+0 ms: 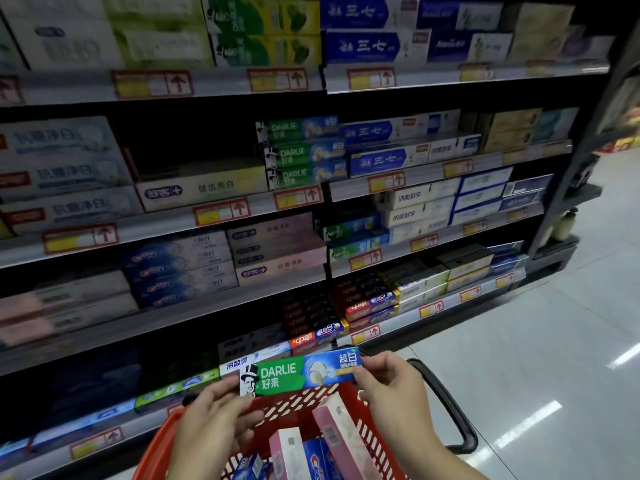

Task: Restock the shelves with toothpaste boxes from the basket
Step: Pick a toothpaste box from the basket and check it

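Holding: the Darlie box [300,374] is kept level over the far wall of the basket [298,403], with the printed face turned up, probably so the brand can be read and matched to a shelf slot.
Left hand: the left hand [214,414] pinches the box's left end, thumb and fingertips clamped on the cardboard.
Right hand: the right hand [391,386] pinches the right end the same way, and its other fingers are loosely curled behind.
Why both ends: an end grip leaves the long face uncovered and keeps a slim, light box from twisting.
Box position: it is in the air between the basket and the lowest shelves, apparently touching neither.
Likely slot: a stack [304,152] of three matching boxes sits on a higher shelf [166,221], well above the hands. The dark gap to its left may also have room.
Basket contents: a pink box [337,431] and a blue box [320,459] stand on end, leaning among others, so restocking looks far from finished.
Step in hand: identifying the box and lining it up before lifting it to the shelf.
Next move needs: a long upward reach, with the face kept outward like its neighbours.
Risk: the stack is already tall, and a nudge could topple it.
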Tool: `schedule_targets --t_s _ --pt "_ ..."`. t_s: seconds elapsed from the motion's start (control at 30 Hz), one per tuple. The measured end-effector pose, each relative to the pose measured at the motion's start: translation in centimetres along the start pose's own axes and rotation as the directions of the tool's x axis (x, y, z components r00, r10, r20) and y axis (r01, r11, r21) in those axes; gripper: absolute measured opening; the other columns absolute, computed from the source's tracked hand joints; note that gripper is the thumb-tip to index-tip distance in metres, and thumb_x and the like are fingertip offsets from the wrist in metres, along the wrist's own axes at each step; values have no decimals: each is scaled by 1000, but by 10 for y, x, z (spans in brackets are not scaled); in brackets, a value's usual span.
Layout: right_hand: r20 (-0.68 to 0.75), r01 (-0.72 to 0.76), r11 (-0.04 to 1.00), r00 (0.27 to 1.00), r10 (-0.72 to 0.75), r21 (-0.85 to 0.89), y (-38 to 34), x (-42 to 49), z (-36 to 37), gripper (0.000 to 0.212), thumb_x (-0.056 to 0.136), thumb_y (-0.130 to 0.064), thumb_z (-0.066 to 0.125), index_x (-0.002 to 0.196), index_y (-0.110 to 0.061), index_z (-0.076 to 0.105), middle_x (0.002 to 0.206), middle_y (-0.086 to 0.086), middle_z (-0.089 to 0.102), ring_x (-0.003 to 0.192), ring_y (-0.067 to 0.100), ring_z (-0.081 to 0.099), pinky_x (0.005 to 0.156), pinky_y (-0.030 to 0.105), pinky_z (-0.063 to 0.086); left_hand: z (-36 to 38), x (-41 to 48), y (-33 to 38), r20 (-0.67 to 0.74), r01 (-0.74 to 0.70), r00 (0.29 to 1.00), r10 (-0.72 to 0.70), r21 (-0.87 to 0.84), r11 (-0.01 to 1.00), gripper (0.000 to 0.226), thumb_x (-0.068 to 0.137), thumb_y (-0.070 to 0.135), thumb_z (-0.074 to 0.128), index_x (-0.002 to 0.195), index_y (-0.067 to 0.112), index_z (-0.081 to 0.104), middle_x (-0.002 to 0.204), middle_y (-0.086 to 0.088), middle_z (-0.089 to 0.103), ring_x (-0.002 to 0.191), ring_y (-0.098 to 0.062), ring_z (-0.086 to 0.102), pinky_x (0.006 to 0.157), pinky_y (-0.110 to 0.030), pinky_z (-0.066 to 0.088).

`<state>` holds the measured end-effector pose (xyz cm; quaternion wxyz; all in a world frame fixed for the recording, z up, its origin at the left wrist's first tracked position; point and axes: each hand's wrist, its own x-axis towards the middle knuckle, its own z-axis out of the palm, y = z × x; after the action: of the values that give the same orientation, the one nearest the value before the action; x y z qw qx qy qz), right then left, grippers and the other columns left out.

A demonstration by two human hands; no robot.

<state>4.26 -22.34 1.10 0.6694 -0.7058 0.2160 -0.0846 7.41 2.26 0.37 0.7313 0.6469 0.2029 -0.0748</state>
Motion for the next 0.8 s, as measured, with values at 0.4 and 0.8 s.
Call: schedule_targets --t_s 0.4,0.8 --pt "-91 21 999 996 -24 -25 -7 8 5 10 93 -25 81 91 -26 72 84 -11 79 90 10 77 73 42 67 15 1 8 125 -52 991 54 -21 998 58 93 -16 61 142 17 58 139 -13 63 76 -45 76 70 -40 49" --pt "-136 124 990 984 -115 65 -32 4 -6 12 95 -15 78 95 -25 72 85 -9 80 92 9 77 70 44 67 33 -22 43 138 -292 951 277 106 951 66 85 -9 73 127 41 65 104 20 75 94 -36 76 65 -41 57"
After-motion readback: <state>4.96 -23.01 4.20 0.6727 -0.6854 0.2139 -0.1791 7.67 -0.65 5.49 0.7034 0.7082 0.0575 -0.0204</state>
